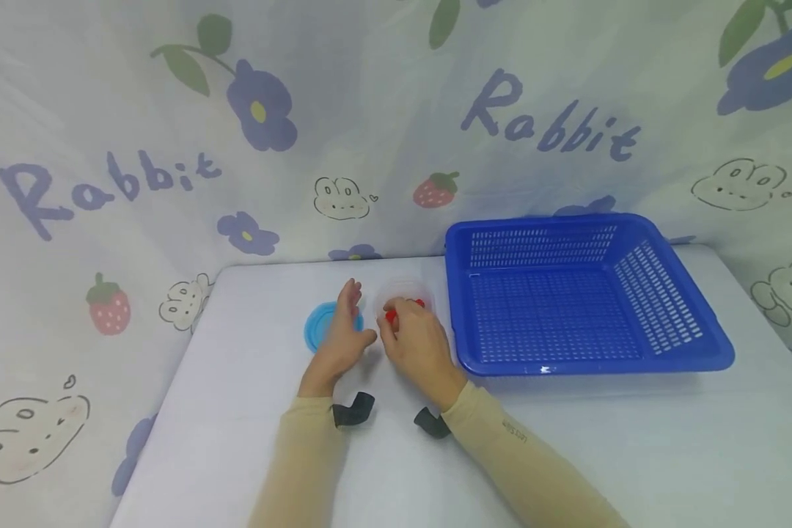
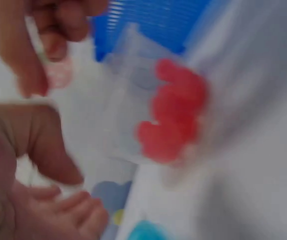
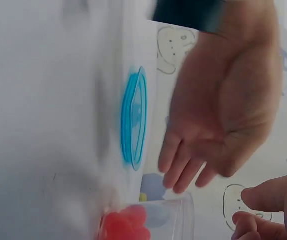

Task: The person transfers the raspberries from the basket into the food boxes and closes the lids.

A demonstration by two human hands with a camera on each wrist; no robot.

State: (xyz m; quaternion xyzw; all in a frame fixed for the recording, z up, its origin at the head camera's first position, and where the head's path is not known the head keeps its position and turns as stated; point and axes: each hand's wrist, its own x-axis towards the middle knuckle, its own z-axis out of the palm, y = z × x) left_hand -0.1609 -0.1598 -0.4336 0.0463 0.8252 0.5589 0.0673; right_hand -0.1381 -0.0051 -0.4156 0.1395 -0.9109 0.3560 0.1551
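Observation:
A clear plastic tub [image 1: 396, 284] holds several red rounded pieces [image 2: 176, 115] at its bottom. Over the tub is my right hand [image 1: 417, 337], fingers loosely bent; in the right wrist view its thumb and fingertips [image 3: 263, 197] show above the rim with nothing between them. My left hand [image 1: 343, 336] is raised beside the tub, fingers extended and thumb spread, holding nothing. Partly behind it in the head view lies a round light-blue lid [image 1: 318, 327], flat on the table; the right wrist view shows the lid edge-on [image 3: 135, 120]. Motion blurs the left wrist view.
A large blue perforated basket [image 1: 458, 293] stands to the right of the tub. Dark wrist camera mounts [image 1: 355, 411] sit by both sleeves. Behind the white table [image 1: 383, 477] hangs a patterned cloth [image 1: 369, 95] with rabbits, flowers and strawberries.

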